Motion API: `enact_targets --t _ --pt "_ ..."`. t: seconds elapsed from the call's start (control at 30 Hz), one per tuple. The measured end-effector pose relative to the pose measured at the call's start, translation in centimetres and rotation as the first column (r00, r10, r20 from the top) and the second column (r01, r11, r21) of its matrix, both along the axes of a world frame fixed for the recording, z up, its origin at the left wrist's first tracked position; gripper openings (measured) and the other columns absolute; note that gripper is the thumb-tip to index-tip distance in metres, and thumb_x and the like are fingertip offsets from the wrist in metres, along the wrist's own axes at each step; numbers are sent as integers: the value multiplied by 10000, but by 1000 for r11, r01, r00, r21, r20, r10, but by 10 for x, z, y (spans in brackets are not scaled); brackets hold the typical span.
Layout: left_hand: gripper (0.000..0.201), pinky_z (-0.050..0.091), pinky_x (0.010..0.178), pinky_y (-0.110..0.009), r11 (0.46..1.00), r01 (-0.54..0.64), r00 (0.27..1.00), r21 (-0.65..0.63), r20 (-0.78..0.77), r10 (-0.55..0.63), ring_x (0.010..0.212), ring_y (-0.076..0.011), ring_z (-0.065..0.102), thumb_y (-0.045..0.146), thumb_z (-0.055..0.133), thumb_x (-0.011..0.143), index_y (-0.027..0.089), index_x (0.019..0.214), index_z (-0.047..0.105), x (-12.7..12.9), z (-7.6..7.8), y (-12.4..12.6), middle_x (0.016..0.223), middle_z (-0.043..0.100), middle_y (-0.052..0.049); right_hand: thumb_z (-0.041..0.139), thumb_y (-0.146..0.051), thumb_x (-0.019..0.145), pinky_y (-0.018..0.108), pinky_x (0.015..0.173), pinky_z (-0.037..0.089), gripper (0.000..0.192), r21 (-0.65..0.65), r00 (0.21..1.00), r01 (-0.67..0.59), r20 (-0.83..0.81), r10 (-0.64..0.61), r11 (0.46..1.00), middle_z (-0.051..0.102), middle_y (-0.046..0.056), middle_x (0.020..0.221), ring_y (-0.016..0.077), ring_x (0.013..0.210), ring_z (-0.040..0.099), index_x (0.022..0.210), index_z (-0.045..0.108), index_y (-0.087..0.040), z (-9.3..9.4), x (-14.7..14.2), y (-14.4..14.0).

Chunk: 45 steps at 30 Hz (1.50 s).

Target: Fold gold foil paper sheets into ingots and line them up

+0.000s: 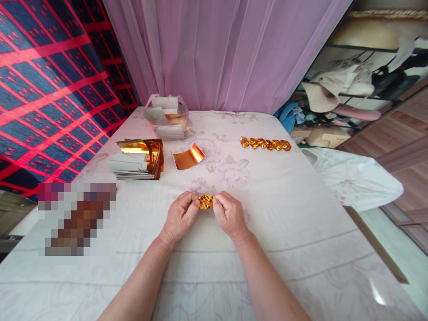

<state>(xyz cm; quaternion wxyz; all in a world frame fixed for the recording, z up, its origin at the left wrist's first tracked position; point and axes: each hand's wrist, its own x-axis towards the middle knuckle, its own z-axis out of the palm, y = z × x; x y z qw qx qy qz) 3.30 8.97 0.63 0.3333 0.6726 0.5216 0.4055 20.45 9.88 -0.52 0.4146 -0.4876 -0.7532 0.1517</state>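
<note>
Between my two hands is a small folded piece of gold foil paper (206, 202), creased and shiny. My left hand (182, 213) pinches its left end, thumb on top. The right end is pinched by my right hand (230, 214) in the same way. Beyond them lies a single curved sheet of gold foil paper (189, 157). To its left stands a thick stack of foil paper sheets (138, 160), gold on one face and pale grey on the other. A row of folded gold foil pieces (265, 143) lies at the back right.
A clear plastic bag (169, 117) holding more foil sheets stands at the table's back left. A pixelated patch (78, 218) covers something at the left. A floral cloth (284, 249) covers the table. Beyond the right edge are a white plastic bag (361, 178) and a cluttered shelf (351, 89).
</note>
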Motion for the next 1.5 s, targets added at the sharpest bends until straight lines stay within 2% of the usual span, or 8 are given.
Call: enact_targets --t 0.17,0.3,0.43,0.77,1.07,1.23,1.37,1.5 --pt "183 476 679 -270 999 -43 998 -10 -36 43 719 -162 607 295 464 884 194 797 588 2 -5 -1 760 654 -16 392 -199 919 258 585 328 294 67 998 12 61 -16 998 503 -9 612 130 580 477 629 435 -229 1 3 0" --pt "196 497 764 -290 999 -43 999 31 -16 43 817 -173 653 255 479 880 192 946 652 2 -8 0 889 710 -38 389 -193 921 266 590 325 294 136 990 18 134 -37 991 515 -3 617 135 585 477 637 461 -225 2 3 -1" --pt "199 505 784 -285 999 -21 1000 48 17 21 824 -168 664 258 500 887 196 933 684 1 -11 1 889 720 -39 384 -191 926 265 604 338 297 150 986 25 159 -49 988 536 3 630 135 598 492 647 482 -225 2 2 -1" --pt "210 519 754 -255 997 30 974 -76 225 -13 793 -163 672 312 554 871 174 898 711 -2 -13 2 861 740 -34 366 -196 943 268 606 351 303 159 983 31 175 -59 987 553 11 648 144 614 516 674 502 -222 -2 -1 -1" --pt "208 508 737 -250 991 50 960 -123 278 -14 758 -153 642 329 558 866 168 840 687 -2 -8 3 812 711 -28 358 -203 947 264 608 354 306 152 982 39 179 -67 988 561 14 659 143 624 530 678 503 -225 -3 -2 -1" --pt "214 505 740 -262 994 23 976 -109 219 2 767 -164 643 337 534 869 172 856 669 -1 -9 2 817 711 -32 376 -201 936 265 608 351 302 139 984 65 157 -87 988 573 11 650 142 620 531 670 518 -224 -5 -1 0" --pt "229 495 729 -274 998 -54 995 -44 81 58 772 -174 637 359 517 878 182 858 660 1 -8 0 825 705 -38 408 -198 918 274 593 336 292 152 977 139 140 -161 979 577 10 631 146 597 512 651 522 -226 -5 1 0" --pt "225 471 664 -259 997 -69 997 29 -30 70 701 -158 614 336 500 881 194 794 652 3 -5 0 752 678 -17 417 -197 913 273 596 333 292 137 978 139 136 -158 981 582 13 627 145 598 516 640 520 -225 -4 3 0"
